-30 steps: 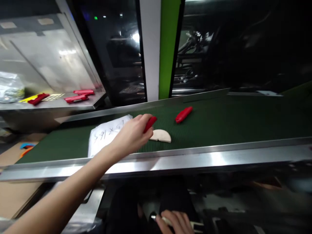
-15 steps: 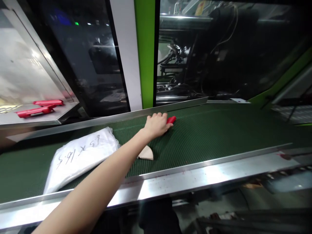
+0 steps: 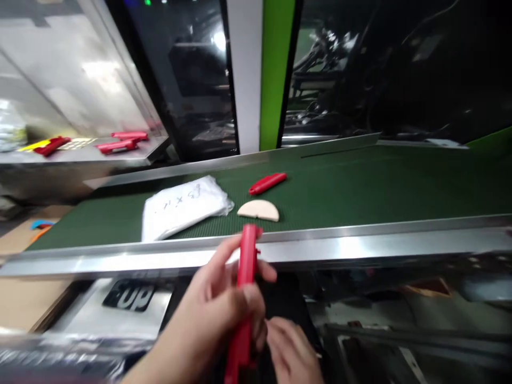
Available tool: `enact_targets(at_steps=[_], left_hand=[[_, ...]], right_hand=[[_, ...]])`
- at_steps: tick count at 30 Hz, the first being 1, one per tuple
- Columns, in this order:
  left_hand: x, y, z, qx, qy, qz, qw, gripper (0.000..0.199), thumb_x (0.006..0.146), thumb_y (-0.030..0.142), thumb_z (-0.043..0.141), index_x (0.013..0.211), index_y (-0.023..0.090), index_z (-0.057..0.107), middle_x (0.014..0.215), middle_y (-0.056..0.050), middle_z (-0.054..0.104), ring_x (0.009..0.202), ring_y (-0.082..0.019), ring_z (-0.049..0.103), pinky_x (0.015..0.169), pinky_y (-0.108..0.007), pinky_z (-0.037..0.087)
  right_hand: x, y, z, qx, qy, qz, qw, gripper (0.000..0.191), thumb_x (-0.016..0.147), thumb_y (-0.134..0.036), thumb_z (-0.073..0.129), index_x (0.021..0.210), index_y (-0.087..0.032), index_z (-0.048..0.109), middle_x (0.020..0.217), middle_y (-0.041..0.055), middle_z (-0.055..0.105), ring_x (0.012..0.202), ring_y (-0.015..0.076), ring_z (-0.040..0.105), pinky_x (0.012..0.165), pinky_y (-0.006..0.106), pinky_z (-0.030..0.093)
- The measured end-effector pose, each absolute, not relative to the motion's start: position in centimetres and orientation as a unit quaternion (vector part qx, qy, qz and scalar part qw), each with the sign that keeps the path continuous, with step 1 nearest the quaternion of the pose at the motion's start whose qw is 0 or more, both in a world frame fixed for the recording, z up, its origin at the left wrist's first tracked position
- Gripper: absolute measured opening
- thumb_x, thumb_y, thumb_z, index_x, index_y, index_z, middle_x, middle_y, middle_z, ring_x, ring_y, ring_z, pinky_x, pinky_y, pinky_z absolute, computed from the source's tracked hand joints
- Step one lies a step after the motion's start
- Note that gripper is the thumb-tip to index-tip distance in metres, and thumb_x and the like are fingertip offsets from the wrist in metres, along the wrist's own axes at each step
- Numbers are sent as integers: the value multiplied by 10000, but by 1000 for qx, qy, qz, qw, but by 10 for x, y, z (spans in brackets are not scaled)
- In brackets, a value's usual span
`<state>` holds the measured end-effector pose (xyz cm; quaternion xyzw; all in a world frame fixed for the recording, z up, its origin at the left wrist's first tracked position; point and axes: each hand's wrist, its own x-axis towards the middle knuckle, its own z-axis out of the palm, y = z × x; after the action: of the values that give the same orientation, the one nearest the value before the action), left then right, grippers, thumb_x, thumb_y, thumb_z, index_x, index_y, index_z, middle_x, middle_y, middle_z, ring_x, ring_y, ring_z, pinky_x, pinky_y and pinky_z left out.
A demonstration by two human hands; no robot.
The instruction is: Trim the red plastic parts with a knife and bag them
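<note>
My left hand (image 3: 224,298) is wrapped round a long red plastic part (image 3: 248,256), held upright in front of the conveyor's near rail. Lower right of it, my right hand (image 3: 294,349) is blurred at the bottom edge, close to the part's lower end; its fingertips and anything in them cannot be made out. Another red part (image 3: 268,183) lies on the green belt (image 3: 360,186). Just in front of that part is a beige half-round piece (image 3: 258,210). A white plastic packet with handwriting (image 3: 184,205) lies to their left on the belt.
Metal rails (image 3: 320,234) edge the belt. On a metal shelf at the left lie several red parts (image 3: 120,144) and a yellow item (image 3: 38,145). Cardboard (image 3: 24,234) and a printed bag (image 3: 116,304) are at the lower left. A machine with a green post (image 3: 276,80) stands behind.
My left hand has drawn back from the belt and now holds a red part up close. My right hand has come into view. The view has shifted, showing more of the left side.
</note>
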<state>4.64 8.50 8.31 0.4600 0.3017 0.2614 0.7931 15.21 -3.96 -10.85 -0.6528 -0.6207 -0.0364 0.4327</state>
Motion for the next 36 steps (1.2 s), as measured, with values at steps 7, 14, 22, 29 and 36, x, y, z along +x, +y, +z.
enact_targets(at_steps=[7, 14, 22, 29, 36], left_hand=[[-32, 5, 32, 386, 514, 296, 706, 594, 777, 399, 760, 1291, 298, 480, 975, -32, 603, 719, -138, 542, 555, -218, 390], [-60, -19, 27, 325, 546, 330, 698, 509, 769, 340, 737, 1234, 275, 540, 1036, -54, 617, 775, -169, 562, 604, -245, 440], [-70, -28, 19, 216, 474, 342, 782, 294, 871, 313, 516, 1132, 179, 535, 926, -70, 616, 561, -143, 541, 471, -242, 418], [-72, -36, 22, 189, 477, 363, 778, 298, 848, 299, 571, 1126, 197, 534, 919, -61, 612, 594, -157, 548, 479, -249, 442], [-71, -40, 19, 162, 456, 377, 789, 273, 824, 288, 590, 1084, 212, 554, 866, -38, 603, 539, -121, 498, 437, -206, 374]], right_hand=[[179, -26, -23, -663, -455, 369, 465, 277, 888, -419, 632, 1048, -210, 718, 840, 39, 716, 644, 108, 633, 620, 192, 562], [172, -5, -31, -613, -277, 446, 590, 311, 859, -503, 636, 917, -204, 698, 809, 20, 637, 669, 90, 590, 536, 189, 503], [108, -43, 15, -597, -669, 232, 378, 343, 933, -155, 566, 1252, -270, 614, 1088, 28, 647, 961, 111, 633, 800, 202, 535], [90, -40, 23, -523, -780, 118, 323, 403, 902, -7, 496, 1285, -100, 574, 1078, 117, 627, 959, 181, 586, 807, 337, 525], [88, -41, 28, -505, -785, 107, 343, 331, 862, 15, 552, 1166, -100, 613, 1067, 112, 664, 946, 199, 600, 780, 370, 527]])
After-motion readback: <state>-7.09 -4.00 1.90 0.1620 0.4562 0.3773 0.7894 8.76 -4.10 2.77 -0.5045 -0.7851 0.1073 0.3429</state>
